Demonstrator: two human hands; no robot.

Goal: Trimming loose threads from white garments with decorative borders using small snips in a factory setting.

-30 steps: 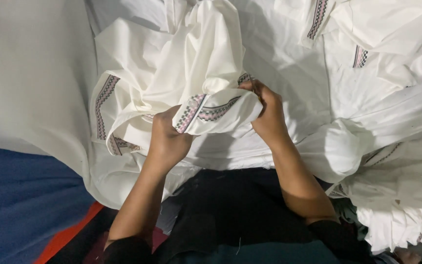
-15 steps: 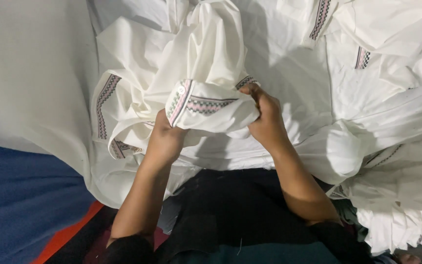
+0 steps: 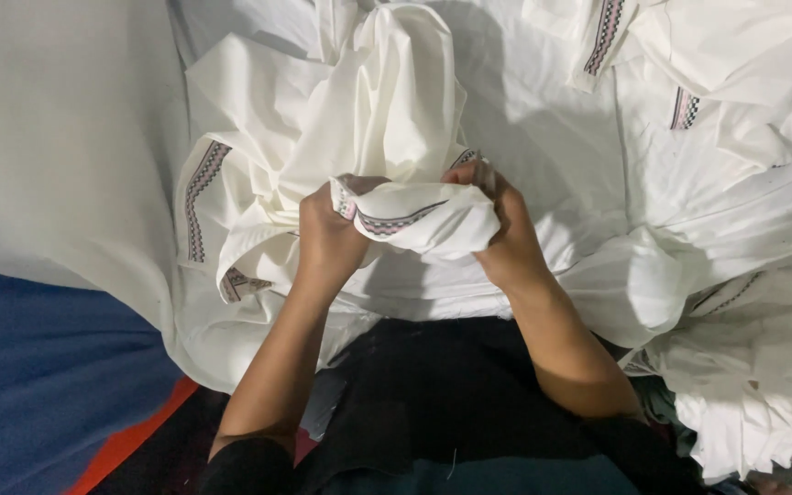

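We see our left hand (image 3: 327, 238) and right hand (image 3: 506, 234) both clenched on one bunched white cloth (image 3: 387, 119), each fist closed tight around a roll of its hem, where a dark zigzag-patterned trim band (image 3: 396, 220) runs across between our knuckles. The gathered cloth rises from our hands toward the top of the view in a tall twisted fold, and it hangs over our black-clad lap (image 3: 433, 403). To the left of our left hand, a second stretch of the same trim (image 3: 199, 197) curves down along a loose edge of the fabric, with another short piece just below it. The heap of white cloths (image 3: 717, 183) crowds in close on the right and above, some showing their own patterned bands near the upper right corner, so there is little free room on that side. On the lower left, the blue surface (image 3: 38, 367) with an orange strip (image 3: 130, 440) lies open beside our left forearm.
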